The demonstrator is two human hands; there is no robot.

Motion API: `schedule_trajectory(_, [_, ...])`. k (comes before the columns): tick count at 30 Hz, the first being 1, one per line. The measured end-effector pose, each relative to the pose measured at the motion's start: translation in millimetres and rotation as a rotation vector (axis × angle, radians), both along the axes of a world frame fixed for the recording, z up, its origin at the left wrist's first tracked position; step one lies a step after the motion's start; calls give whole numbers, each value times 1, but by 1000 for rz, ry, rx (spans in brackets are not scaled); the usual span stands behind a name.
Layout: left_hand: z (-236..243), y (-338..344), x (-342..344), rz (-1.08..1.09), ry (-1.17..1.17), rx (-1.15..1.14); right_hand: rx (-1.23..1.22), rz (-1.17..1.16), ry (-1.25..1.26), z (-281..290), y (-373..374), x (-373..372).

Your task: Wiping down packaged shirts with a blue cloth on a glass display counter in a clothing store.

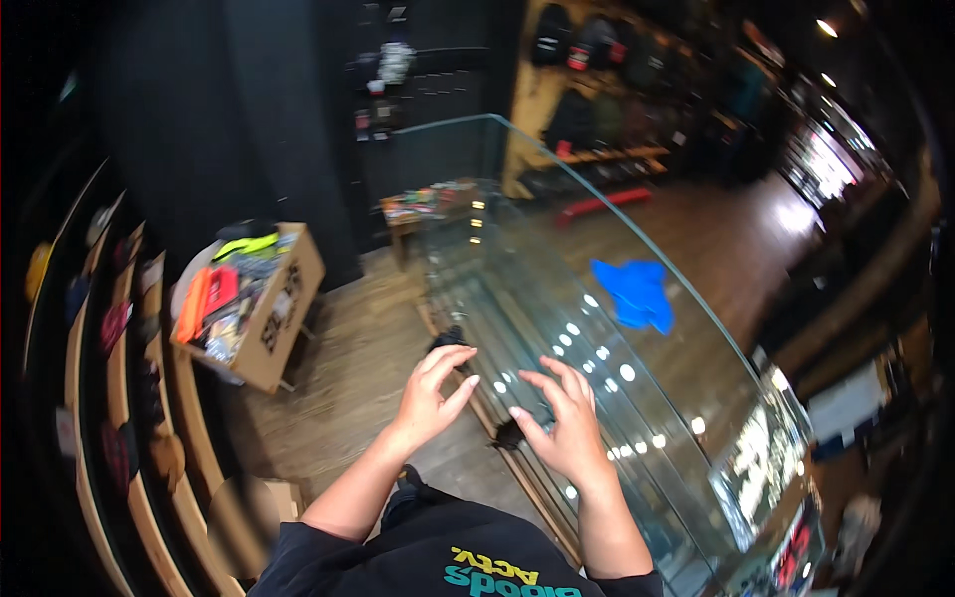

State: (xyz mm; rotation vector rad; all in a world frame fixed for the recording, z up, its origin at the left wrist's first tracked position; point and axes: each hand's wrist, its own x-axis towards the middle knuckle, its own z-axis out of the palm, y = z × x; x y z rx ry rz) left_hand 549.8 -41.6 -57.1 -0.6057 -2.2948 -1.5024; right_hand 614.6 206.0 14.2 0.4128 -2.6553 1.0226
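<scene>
From where I stand, the left hand [430,398] and the right hand [569,423] are raised with fingers curved and spread apart, both bare as far as I can tell, palms turned partly toward each other over the near edge of the glass worktop [527,269]. Whether any fingertip meets the glass, I can't say. A dark bundle [448,339] sits just beyond the left hand's fingers, and a dark patch [509,434] shows beneath the right thumb; the hands cover part of each, so I can't make out what these 2 things are. Farther out, the blue cloth [634,295] lies ahead and to the right of the right hand, which is the nearer of the 2, well apart from it. It seems to rest on the glass close to the far edge, rumpled, its longer line running roughly from far left to near right, though its ragged outline makes that loose. Reflected lamps confuse what is on the glass and what is under it. Beyond to the left stand a cardboard box [286,323] of bright clothing and curved shelves [117,373] holding caps, cut off by the dark rim; the room at far right dissolves into blur and glare.
</scene>
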Motion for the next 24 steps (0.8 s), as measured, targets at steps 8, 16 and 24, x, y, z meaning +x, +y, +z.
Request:
schedule_trajectory(8, [-19, -219, -11, 395, -51, -94, 26, 400, -63, -34, -212, -107])
schedule_trajectory(16, [-21, -340, -28, 615, -220, 39, 3, 655, -162, -68, -360, -190])
schedule_trajectory(24, [-83, -409, -93, 765, -318, 247, -86, 767, -347, -136, -460, -290])
